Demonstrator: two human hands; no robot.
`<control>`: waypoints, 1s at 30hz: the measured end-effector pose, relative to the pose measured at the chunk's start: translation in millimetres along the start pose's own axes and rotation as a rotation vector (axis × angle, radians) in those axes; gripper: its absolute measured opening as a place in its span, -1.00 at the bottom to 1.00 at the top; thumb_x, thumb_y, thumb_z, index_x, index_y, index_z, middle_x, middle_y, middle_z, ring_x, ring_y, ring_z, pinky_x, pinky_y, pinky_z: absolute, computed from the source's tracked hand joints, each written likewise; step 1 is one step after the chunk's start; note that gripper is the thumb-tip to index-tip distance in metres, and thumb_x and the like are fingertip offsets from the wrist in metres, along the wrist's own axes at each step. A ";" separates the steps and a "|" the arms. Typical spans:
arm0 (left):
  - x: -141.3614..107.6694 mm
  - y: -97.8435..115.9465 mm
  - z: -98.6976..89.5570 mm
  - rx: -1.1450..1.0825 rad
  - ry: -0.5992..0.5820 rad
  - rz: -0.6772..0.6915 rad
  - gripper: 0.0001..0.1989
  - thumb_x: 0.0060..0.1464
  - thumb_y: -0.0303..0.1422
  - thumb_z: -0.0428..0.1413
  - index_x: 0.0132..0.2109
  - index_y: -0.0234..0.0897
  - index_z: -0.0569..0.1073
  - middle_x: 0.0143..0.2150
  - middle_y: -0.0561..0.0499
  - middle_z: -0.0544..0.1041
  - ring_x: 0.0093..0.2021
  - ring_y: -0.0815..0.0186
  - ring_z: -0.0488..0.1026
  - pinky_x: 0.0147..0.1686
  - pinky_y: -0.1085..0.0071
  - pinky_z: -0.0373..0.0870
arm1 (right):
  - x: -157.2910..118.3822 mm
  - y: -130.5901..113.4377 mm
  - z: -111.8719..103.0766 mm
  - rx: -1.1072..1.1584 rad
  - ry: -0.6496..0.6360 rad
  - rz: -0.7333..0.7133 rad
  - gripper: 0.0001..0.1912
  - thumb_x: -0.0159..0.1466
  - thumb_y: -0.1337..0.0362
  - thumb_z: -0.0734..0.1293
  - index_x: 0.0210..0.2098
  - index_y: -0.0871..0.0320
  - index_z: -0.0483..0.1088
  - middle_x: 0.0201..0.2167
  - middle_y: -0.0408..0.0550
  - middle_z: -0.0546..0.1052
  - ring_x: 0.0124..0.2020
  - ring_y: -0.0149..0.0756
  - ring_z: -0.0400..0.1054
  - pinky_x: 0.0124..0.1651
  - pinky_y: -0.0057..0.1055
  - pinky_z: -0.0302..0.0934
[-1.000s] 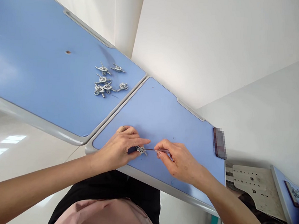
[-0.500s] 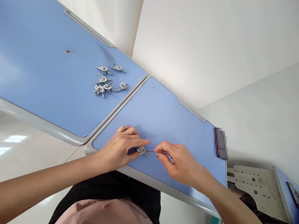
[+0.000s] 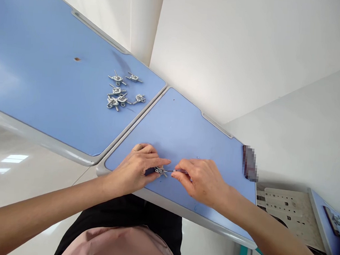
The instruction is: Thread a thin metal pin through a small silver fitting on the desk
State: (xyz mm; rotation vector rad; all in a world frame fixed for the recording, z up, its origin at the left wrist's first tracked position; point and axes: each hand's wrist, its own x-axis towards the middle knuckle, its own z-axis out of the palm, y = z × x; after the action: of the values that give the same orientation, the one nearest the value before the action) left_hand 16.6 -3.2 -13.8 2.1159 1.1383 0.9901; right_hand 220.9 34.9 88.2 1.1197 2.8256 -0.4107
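Observation:
My left hand (image 3: 143,166) rests on the near desk, thumb and fingers closed around a small silvery metal fitting with short pipe stubs (image 3: 160,171). Its index finger reaches out above the part. From the right, my right hand (image 3: 199,181) grips a screwdriver, whose thin shaft (image 3: 169,170) points at the fitting; my fingers cover most of the handle. Whether the tip touches or sits in a screw is too small to tell. On the left desk lie several similar metal fittings (image 3: 122,98) in a loose group.
Two blue desks with grey rims meet at a seam (image 3: 135,121). A tiny bright piece (image 3: 198,157) lies beyond my right hand. A dark, blurred-out object (image 3: 249,163) is at the right edge. A chair (image 3: 293,212) and another desk stand further right.
My right hand has turned and shifted slightly left, closer to the fitting. Less of the screwdriver's shaft and handle shows. My left hand has stayed in place.

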 end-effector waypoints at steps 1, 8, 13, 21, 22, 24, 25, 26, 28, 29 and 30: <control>-0.2 0.0 0.2 0.002 0.002 0.002 -0.70 0.16 -0.49 0.14 0.04 -0.20 0.50 -0.38 0.06 0.52 -0.23 0.28 0.34 0.00 0.20 0.18 | 1.5 -1.6 0.4 -0.057 0.007 0.003 -0.79 0.38 0.16 0.29 -0.32 0.15 0.40 -0.56 -0.18 0.48 -0.56 -0.41 0.29 -0.51 -0.43 -0.21; 0.0 1.3 -0.8 0.019 -0.015 -0.005 -0.70 0.16 -0.50 0.13 0.03 -0.18 0.50 -0.42 0.09 0.47 -0.23 0.28 0.33 -0.01 0.23 0.16 | 15.1 -18.1 -4.5 -0.320 -0.148 0.063 -0.60 0.44 0.03 0.19 -0.37 0.17 0.38 -0.66 -0.13 0.40 -0.67 -0.38 0.18 -0.52 -0.38 -0.27; 1.6 3.7 -3.0 0.029 -0.037 -0.025 -0.85 0.18 -0.47 0.10 -0.15 -0.21 0.53 -0.41 0.08 0.48 -0.21 0.28 0.32 0.00 0.23 0.14 | 17.4 -29.0 -22.2 -0.324 -0.227 -0.047 -0.85 0.34 0.25 0.30 -0.17 0.20 0.28 -0.54 -0.12 0.45 -0.60 -0.32 0.25 -0.54 -0.38 -0.21; 1.2 3.0 -1.2 0.025 -0.022 -0.018 -0.84 0.19 -0.46 0.10 -0.11 -0.20 0.53 -0.44 0.09 0.46 -0.24 0.30 0.31 0.00 0.25 0.13 | 22.9 -27.4 -33.1 -0.610 -0.335 -0.315 -0.88 0.39 0.43 0.16 -0.27 0.22 0.27 -0.49 -0.06 0.40 -0.48 -0.34 0.27 -0.56 -0.42 -0.27; 1.2 2.4 -0.5 0.025 -0.012 -0.015 -0.82 0.19 -0.46 0.11 -0.08 -0.19 0.53 -0.44 0.10 0.46 -0.24 0.30 0.31 0.00 0.25 0.13 | 24.2 -27.8 -32.9 -0.621 -0.333 -0.323 -0.86 0.41 0.41 0.15 -0.29 0.23 0.28 -0.49 -0.05 0.40 -0.49 -0.34 0.26 -0.55 -0.42 -0.27; 1.5 1.3 0.6 0.020 0.001 -0.007 -0.77 0.18 -0.47 0.12 -0.03 -0.18 0.52 -0.44 0.10 0.46 -0.24 0.30 0.32 0.00 0.25 0.13 | 26.9 -29.7 -32.7 -0.642 -0.351 -0.307 -0.78 0.44 0.35 0.14 -0.32 0.24 0.29 -0.51 -0.03 0.40 -0.50 -0.35 0.26 -0.54 -0.43 -0.25; 1.7 0.9 0.9 0.017 0.005 -0.006 -0.76 0.17 -0.48 0.12 -0.03 -0.18 0.52 -0.44 0.11 0.46 -0.25 0.30 0.32 0.00 0.25 0.13 | 28.1 -30.9 -32.8 -0.656 -0.367 -0.279 -0.74 0.46 0.31 0.12 -0.35 0.24 0.29 -0.52 -0.02 0.40 -0.51 -0.36 0.25 -0.53 -0.44 -0.24; 2.0 0.7 0.9 0.015 0.008 -0.006 -0.76 0.16 -0.49 0.13 -0.04 -0.18 0.53 -0.45 0.11 0.46 -0.25 0.31 0.32 0.00 0.25 0.13 | 28.9 -32.1 -33.3 -0.670 -0.385 -0.243 -0.69 0.48 0.28 0.10 -0.37 0.23 0.28 -0.53 -0.02 0.40 -0.52 -0.36 0.25 -0.53 -0.45 -0.23; 2.4 0.7 0.6 0.009 0.011 -0.009 -0.76 0.13 -0.50 0.15 -0.05 -0.19 0.53 -0.45 0.11 0.45 -0.26 0.31 0.32 -0.01 0.26 0.14 | 28.9 -34.1 -35.0 -0.696 -0.425 -0.191 -0.62 0.50 0.19 0.05 -0.37 0.22 0.26 -0.55 -0.03 0.38 -0.53 -0.35 0.24 -0.52 -0.46 -0.21; 2.5 0.8 0.2 0.007 0.010 -0.009 -0.75 0.12 -0.50 0.15 -0.05 -0.19 0.53 -0.45 0.11 0.46 -0.27 0.31 0.32 -0.01 0.25 0.15 | 28.1 -34.8 -36.3 -0.707 -0.440 -0.183 -0.61 0.50 0.15 0.04 -0.36 0.22 0.26 -0.54 -0.04 0.37 -0.53 -0.35 0.23 -0.53 -0.46 -0.20; 2.5 0.9 -0.1 0.006 0.009 -0.009 -0.75 0.12 -0.51 0.15 -0.06 -0.19 0.53 -0.44 0.11 0.46 -0.27 0.31 0.32 -0.01 0.25 0.15 | 26.7 -35.3 -37.7 -0.718 -0.453 -0.186 -0.63 0.49 0.13 0.05 -0.32 0.21 0.26 -0.54 -0.05 0.37 -0.54 -0.36 0.22 -0.53 -0.46 -0.19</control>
State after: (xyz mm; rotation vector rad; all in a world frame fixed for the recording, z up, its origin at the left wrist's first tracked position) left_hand 17.8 -1.5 -12.2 2.1114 1.1555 0.9948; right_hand 178.4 38.3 127.8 0.5328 2.3469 0.2995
